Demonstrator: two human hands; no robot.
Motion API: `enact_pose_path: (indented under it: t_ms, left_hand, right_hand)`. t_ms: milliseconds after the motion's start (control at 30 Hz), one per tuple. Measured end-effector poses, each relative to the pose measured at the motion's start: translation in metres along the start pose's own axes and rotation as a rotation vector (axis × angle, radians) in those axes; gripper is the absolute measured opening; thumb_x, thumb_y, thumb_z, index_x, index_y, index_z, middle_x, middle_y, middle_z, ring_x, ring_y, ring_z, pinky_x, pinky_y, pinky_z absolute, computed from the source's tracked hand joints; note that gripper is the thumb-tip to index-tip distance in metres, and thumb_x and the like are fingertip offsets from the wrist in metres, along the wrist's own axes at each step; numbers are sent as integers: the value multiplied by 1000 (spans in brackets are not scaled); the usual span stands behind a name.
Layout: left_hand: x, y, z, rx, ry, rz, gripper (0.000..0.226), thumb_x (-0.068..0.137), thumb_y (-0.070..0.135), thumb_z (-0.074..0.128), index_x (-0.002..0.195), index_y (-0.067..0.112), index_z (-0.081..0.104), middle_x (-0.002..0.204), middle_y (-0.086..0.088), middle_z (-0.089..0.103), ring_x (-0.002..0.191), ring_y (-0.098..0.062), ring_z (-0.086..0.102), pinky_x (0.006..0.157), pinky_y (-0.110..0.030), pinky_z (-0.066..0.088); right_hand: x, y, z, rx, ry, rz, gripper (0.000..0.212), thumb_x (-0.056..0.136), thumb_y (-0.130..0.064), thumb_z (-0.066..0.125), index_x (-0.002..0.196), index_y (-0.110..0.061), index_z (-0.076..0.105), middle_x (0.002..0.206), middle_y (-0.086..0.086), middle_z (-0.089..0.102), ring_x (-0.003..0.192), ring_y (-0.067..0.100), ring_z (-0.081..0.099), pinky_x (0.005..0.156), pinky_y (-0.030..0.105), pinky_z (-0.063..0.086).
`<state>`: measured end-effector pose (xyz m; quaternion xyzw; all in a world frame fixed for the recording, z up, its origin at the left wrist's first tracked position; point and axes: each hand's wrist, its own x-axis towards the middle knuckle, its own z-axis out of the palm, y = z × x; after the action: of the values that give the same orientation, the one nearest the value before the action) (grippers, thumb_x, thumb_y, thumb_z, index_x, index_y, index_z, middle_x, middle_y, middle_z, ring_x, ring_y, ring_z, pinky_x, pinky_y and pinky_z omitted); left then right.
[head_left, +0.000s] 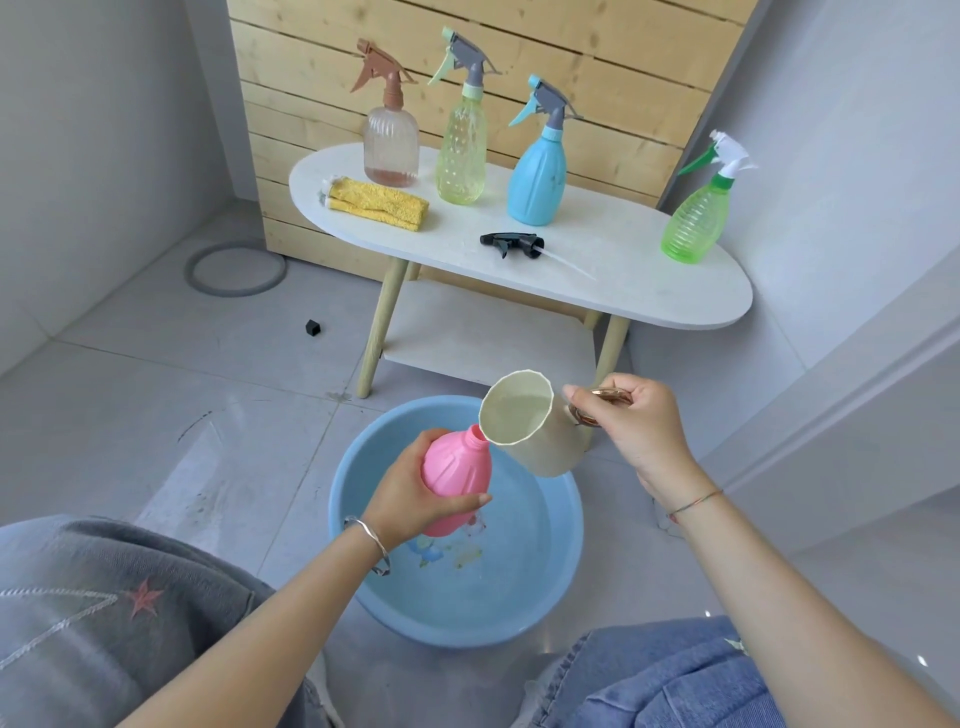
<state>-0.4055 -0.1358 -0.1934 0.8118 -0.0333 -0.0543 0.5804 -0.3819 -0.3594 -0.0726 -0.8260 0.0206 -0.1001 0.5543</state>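
Now filling: cup tipped at the pink bottle's neck

You are crouched over a blue basin (540, 566) on a tiled floor. Your left hand (415, 491) wraps fingers and thumb round the belly of a pink bottle (457, 475). It holds the bottle tilted above the basin's far half, with the open neck pointing up and away from you. Your right hand (636, 423) pinches the metal handle of a cream cup (524, 423). The cup hangs just above the basin's far rim, tipped so its lip touches or almost touches the bottle's neck. No stream of water shows, and the bottle's opaque wall hides how full it is.

Judging by this, filling is under way but not finished. Beyond the basin stands a white table (639, 280). A black trigger head (511, 244) lies loose on it, likely the pink bottle's own, yet to be screwed back on. Four spray bottles (537, 176) with heads fitted and a yellow cloth (379, 202) also sit on that table.
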Motion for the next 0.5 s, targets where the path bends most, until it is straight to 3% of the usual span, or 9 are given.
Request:
enact_pose_path:
  t_ms: [200,267,500]
  left_hand:
    - [0,-1,0,13,-4,16,69,58,42,90,111,44,47,107,22,58,98,2,57,76,-22,53]
    - [0,-3,1,24,1,23,71,58,42,91,113,42,47,108,22,57,98,4,56,77,-22,52]
    - [2,-6,5,40,6,22,75,56,41,92,117,35,49,109,19,58,98,5,56,76,-17,49]
  right_hand:
    - [-2,-7,-1,-81,31,-52,42,76,-14,76,59,9,46,53,13,54,54,13,41,51,21,31]
    - [-2,-10,-2,-111,29,-68,43,76,-13,76,58,9,45,56,20,53,53,12,37,49,20,28]
    - [-3,-14,0,-164,15,-126,43,75,-9,77,52,-5,41,53,10,46,47,6,31,45,15,24]
